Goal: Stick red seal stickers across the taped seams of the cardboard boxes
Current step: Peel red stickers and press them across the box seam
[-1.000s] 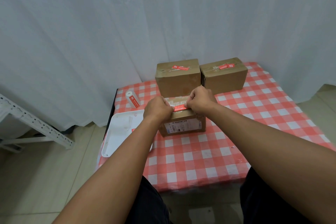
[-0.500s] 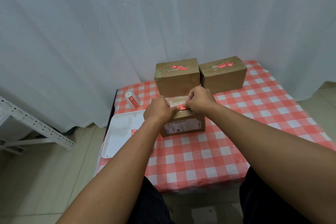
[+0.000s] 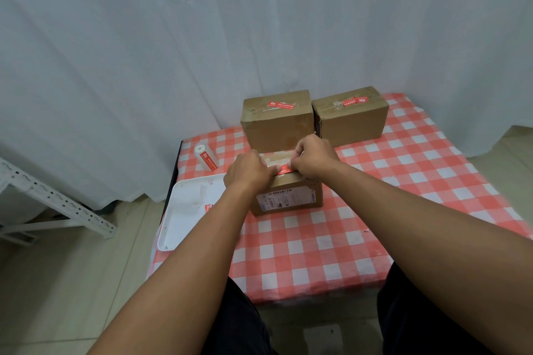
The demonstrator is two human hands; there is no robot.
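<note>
A small cardboard box [image 3: 288, 197] with a white shipping label on its front stands near the table's middle. A red seal sticker [image 3: 285, 170] lies across its taped top near the front edge. My left hand [image 3: 249, 171] and my right hand [image 3: 314, 158] both rest on the box top, fingertips pressing on the two ends of the sticker. Behind stand two larger boxes: the left one [image 3: 277, 124] and the right one [image 3: 352, 121], each with a red sticker on its taped seam. A roll of red stickers [image 3: 206, 157] lies at the table's far left.
A white tray [image 3: 184, 219] holding a loose red sticker piece [image 3: 209, 207] sits at the table's left edge. The table has a red-and-white checked cloth [image 3: 331, 239]. White curtains hang behind; a white metal rack [image 3: 57, 210] stands on the floor at left.
Both hands stay on the front box's top. The fingertips have shifted slightly along the red sticker, and less of it shows between them than a second ago.
</note>
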